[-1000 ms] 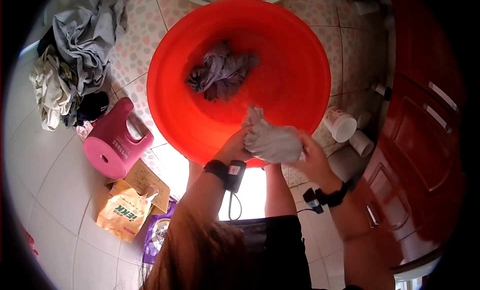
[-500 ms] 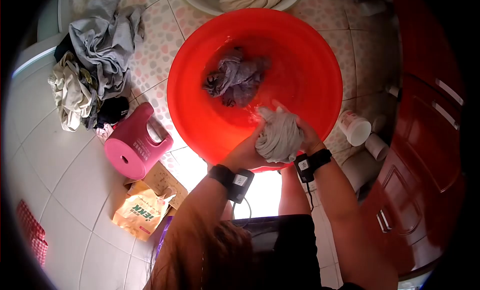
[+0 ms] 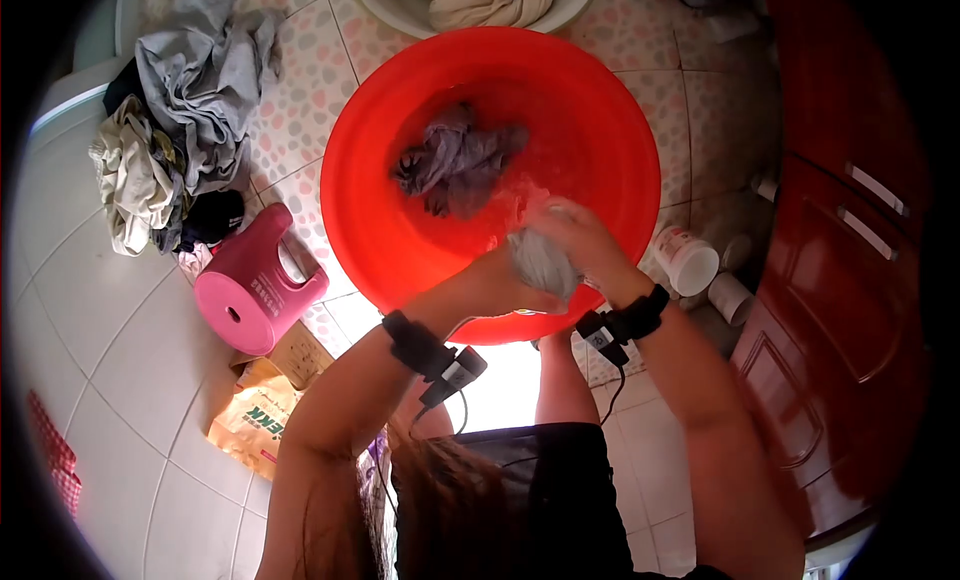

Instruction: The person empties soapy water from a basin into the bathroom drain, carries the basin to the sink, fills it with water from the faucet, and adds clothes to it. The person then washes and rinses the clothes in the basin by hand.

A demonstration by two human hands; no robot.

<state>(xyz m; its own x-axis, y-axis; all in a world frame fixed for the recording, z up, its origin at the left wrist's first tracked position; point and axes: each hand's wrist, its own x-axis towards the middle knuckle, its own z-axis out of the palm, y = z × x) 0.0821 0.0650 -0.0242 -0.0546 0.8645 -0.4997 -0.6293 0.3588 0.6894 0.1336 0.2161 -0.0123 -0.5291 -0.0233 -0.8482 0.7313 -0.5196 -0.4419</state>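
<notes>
A bunched light grey cloth [image 3: 541, 264] is squeezed between my two hands over the near side of a large red basin [image 3: 370, 250]. My left hand [image 3: 498, 280] closes on it from the left and below. From the right and above, my right hand [image 3: 580, 238] wraps round it. Both wrists wear black straps with small wired devices. A darker grey-purple garment [image 3: 455, 165] lies crumpled in the water toward the far left of the basin.
Left of the basin are a pink stool [image 3: 250, 295], a pile of clothes [image 3: 200, 90] and a paper bag [image 3: 252, 415]. A pale basin [image 3: 384, 18] with beige cloth stands beyond. A white tub [image 3: 687, 263] and red cabinets [image 3: 830, 280] are at the right.
The grey cloth has been gathered from a looser bundle into a tighter bunch. My right hand has moved up and over it, and my left forearm now reaches across more level.
</notes>
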